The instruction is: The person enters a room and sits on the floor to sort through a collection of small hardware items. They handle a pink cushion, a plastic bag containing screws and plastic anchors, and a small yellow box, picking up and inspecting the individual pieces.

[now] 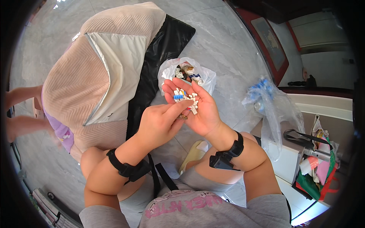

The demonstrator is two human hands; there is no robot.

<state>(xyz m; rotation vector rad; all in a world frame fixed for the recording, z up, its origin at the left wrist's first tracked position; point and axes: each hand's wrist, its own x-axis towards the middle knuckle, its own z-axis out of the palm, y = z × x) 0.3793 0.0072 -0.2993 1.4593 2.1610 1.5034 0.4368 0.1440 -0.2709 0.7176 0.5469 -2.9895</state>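
My right hand (206,115) is palm up and cupped, holding many small plastic building bricks (194,109), mostly white, with a blue brick (178,97) and bits of red and yellow. From the left, my left hand (158,122) reaches over that palm, one fingertip touching the white bricks. A small brown-gold piece (182,116) shows beside its fingers; whether they grip it is unclear. Just beyond the hands, a white plastic bag (209,78) stands open on the floor with mixed small pieces inside.
A beige ribbed cushion (71,74) with an unzipped cover lies at left, beside black sheeting (159,51). Another person's limbs (27,97) show at far left. To the right are a clear plastic bag (273,125) with blue items and a filled green-and-red bag (309,183).
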